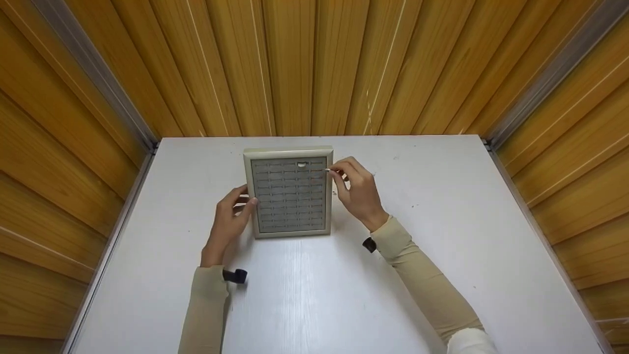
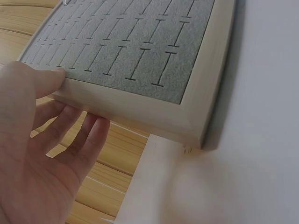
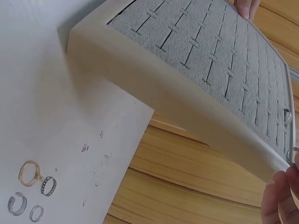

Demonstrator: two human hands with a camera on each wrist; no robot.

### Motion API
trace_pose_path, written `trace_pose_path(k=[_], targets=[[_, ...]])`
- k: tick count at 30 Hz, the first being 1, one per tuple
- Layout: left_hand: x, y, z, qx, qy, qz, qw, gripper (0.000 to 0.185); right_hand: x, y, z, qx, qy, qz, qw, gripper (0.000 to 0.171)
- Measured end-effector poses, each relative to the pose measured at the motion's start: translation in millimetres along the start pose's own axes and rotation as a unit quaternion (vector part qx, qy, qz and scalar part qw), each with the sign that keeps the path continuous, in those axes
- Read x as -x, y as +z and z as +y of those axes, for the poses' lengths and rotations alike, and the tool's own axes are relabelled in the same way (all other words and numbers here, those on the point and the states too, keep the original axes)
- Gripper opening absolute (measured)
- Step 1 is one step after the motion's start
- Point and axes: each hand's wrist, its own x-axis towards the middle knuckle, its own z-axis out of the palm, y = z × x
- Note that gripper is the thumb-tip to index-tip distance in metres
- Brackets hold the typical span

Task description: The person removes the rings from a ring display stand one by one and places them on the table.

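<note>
A ring display board (image 1: 290,196) with a cream frame and slotted grey padding stands upright, leaning back a little. My left hand (image 1: 231,215) holds its left edge, thumb (image 2: 49,81) on the front of the frame and fingers behind. At the upper right of the padding, my right hand (image 1: 357,189) pinches a small silver ring (image 3: 290,157) between thumb and fingers, right at the slots. Another silver ring (image 1: 301,164) sits in a top-row slot nearby. Most other slots show no ring.
On the white table (image 1: 432,221), the right wrist view shows a gold ring (image 3: 21,174), a dark studded ring (image 3: 43,187) and two silver open rings beside the board. Wood-patterned walls (image 1: 290,69) enclose the table at the back and sides.
</note>
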Motion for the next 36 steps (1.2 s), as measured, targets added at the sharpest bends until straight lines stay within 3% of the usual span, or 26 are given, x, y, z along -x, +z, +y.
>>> trace_pose_path(k=[20,36], targets=[[0.4,0.0,-0.4,0.004,-0.006,0.005,1.0000,0.046,13.4,-31.0,45.7,-0.003,0.085,0.033,0.996,0.010],[0.1,1.6,-2.7,0.020,-0.004,0.004,0.9998,0.044,35.0,-40.8,79.2,-0.013,0.202,0.038,0.979,0.007]])
